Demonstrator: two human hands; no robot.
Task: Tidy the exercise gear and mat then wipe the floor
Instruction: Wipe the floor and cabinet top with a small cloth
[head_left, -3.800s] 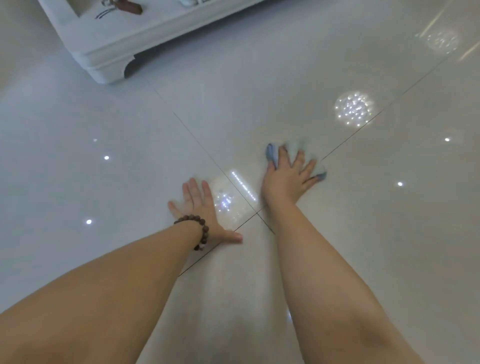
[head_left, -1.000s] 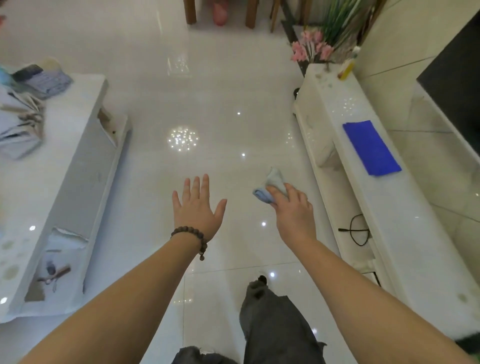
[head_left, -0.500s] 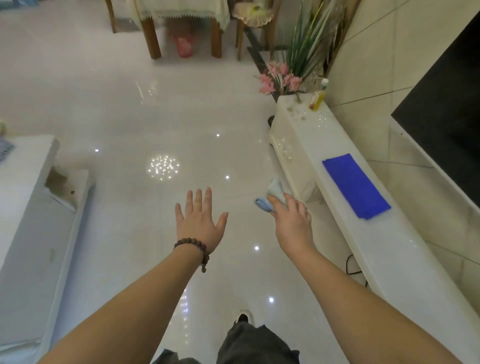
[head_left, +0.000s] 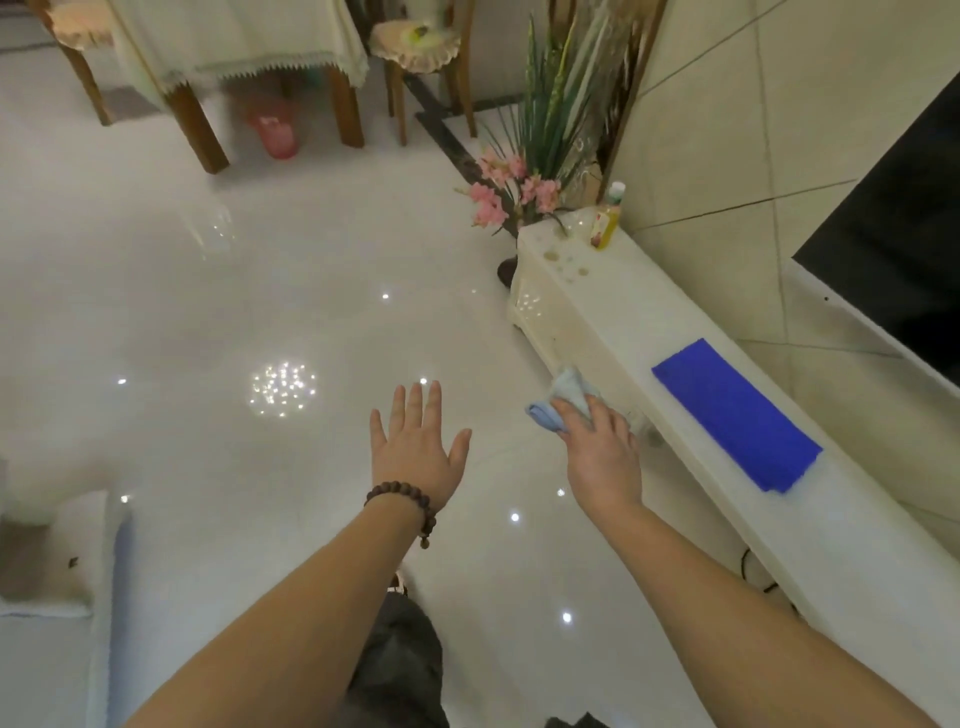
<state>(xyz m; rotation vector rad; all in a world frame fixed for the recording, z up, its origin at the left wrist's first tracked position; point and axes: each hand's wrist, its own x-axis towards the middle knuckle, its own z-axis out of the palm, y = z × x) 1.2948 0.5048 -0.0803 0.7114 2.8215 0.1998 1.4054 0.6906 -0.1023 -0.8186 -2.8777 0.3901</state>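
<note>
While both bare forearms are reaching forward over the glossy white floor (head_left: 291, 291), dark grey trousers (head_left: 400, 670) are showing at the bottom edge between them. The left hand (head_left: 415, 449) is hovering palm down above the tiles with its fingers straight and slightly spread, the thumb out to the side, holding nothing; a dark beaded bracelet (head_left: 402, 501) is circling its wrist. To its right, the right hand (head_left: 602, 454) is gripping a crumpled light blue cloth (head_left: 558, 397), the fingers curling over it and the cloth bunching out past the knuckles. The cloth is being held in the air, off the floor, just beside the front edge of the long white cabinet (head_left: 649, 312) running along the right wall. A bright blue mat (head_left: 735, 413) is lying flat on top of that cabinet, near the right hand but apart from it. A black cable (head_left: 756, 577) is trailing on the floor at the cabinet's base. Farther along the cabinet top, a small yellow bottle (head_left: 605, 221) is standing upright at the far end. Just beyond it, pink flowers (head_left: 511, 195) and tall green leaves are rising beside the wall. At the far side of the room, a table draped in a pale tablecloth (head_left: 234, 41) is standing on wooden legs, with a pink bin (head_left: 275, 132) beneath it.
</note>
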